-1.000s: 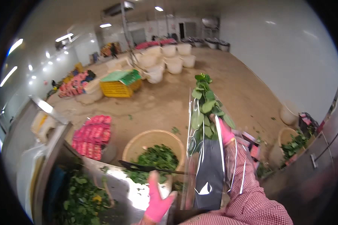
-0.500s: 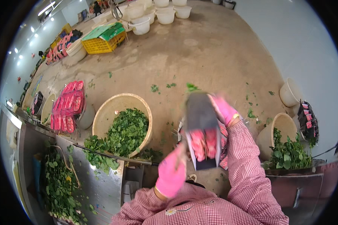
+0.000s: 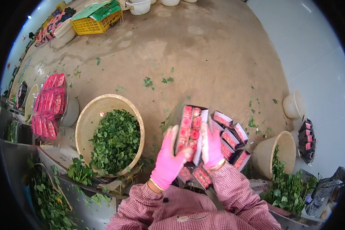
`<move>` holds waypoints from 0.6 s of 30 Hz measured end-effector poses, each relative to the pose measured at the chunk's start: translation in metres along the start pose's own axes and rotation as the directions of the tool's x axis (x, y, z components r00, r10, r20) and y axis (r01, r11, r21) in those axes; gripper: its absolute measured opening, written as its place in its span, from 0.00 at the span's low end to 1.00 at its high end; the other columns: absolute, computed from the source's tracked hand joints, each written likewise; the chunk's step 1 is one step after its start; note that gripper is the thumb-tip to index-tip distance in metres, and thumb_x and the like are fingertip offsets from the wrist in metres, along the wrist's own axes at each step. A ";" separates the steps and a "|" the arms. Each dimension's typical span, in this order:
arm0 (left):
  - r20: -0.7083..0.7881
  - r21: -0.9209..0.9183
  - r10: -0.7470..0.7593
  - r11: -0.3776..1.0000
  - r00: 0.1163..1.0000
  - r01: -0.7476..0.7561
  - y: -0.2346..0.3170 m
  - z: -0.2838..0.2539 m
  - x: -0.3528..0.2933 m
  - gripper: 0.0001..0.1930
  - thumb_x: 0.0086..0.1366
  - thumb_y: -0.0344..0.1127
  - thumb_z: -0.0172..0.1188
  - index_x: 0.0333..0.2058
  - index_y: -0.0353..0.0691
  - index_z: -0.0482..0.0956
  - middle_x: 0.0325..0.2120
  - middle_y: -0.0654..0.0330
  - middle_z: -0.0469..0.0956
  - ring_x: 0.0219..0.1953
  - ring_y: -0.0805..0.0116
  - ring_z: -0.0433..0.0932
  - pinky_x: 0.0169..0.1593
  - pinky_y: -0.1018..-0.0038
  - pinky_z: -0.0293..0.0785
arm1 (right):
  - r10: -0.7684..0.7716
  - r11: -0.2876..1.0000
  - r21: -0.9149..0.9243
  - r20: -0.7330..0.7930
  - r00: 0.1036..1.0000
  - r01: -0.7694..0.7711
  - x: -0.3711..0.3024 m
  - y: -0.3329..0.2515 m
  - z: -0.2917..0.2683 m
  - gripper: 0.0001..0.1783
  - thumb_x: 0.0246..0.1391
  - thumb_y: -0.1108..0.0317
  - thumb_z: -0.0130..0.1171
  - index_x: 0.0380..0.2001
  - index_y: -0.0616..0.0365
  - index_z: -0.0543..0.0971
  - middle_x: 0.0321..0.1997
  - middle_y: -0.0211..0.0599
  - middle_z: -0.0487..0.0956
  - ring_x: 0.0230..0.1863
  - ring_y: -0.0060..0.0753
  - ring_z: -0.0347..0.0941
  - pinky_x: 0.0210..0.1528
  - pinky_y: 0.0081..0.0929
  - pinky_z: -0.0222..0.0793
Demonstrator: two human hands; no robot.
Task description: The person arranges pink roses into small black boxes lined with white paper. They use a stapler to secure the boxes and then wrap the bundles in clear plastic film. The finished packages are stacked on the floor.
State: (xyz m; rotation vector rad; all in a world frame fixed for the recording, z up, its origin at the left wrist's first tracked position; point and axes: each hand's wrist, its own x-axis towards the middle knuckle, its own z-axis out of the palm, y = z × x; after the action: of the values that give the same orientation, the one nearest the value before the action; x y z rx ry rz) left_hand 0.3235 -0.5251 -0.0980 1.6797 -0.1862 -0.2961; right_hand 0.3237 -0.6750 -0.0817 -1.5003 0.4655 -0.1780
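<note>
Between my hands stands a wrapped bunch of pink roses, its rose heads facing up in rows inside a dark wrapper with a pale inner side. My left hand, in a pink glove, grips the left side, with its thumb over the near blooms. On the right side my right hand, also gloved in pink, presses against the wrapper. Just right of and below it, several more wrapped rose bunches are packed close together, blooms up. The stems of the held bunch are hidden below its heads.
A large tub of green leaves stands at the left. Beyond it are pink rose bunches in clear wrap. At the right, a tilted tub leans near leafy stems. A yellow crate sits far left; loose leaves litter the floor.
The bunch, held tipped with its blooms toward me earlier, now has its blooms up. My left hand has moved up onto its side; my right has come down. The view has shifted downward.
</note>
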 end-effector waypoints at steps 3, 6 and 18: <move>-0.232 -0.204 -0.056 0.979 0.971 0.007 -0.019 -0.046 0.033 0.28 0.67 0.29 0.55 0.64 0.30 0.63 0.60 0.49 0.69 0.60 0.64 0.70 0.63 0.70 0.65 | -0.077 0.996 -0.014 0.413 0.907 0.091 0.030 -0.009 0.008 0.33 0.68 0.53 0.47 0.65 0.68 0.61 0.64 0.52 0.69 0.62 0.39 0.68 0.64 0.33 0.63; -0.303 -0.170 -0.169 0.978 0.938 0.121 -0.034 -0.111 0.071 0.25 0.68 0.28 0.51 0.63 0.29 0.65 0.56 0.55 0.73 0.54 0.70 0.72 0.59 0.75 0.67 | -0.150 0.975 0.208 0.356 0.922 0.078 0.098 0.004 -0.046 0.21 0.68 0.58 0.49 0.49 0.67 0.76 0.47 0.47 0.82 0.46 0.36 0.79 0.47 0.34 0.76; -0.260 0.101 -0.005 0.994 0.966 0.032 -0.061 -0.126 0.116 0.28 0.65 0.38 0.54 0.60 0.28 0.68 0.54 0.56 0.74 0.54 0.71 0.71 0.60 0.75 0.62 | 0.677 -0.190 -0.835 0.270 0.685 0.517 0.205 0.329 -0.056 0.36 0.57 0.32 0.42 0.54 0.43 0.79 0.64 0.40 0.71 0.70 0.55 0.54 0.71 0.59 0.37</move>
State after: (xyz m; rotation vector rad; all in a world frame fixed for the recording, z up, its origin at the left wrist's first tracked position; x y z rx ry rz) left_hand 0.4693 -0.4315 -0.1543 1.8066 0.0100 -0.0790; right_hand 0.4294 -0.7820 -0.4430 -2.9515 -0.1760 1.4480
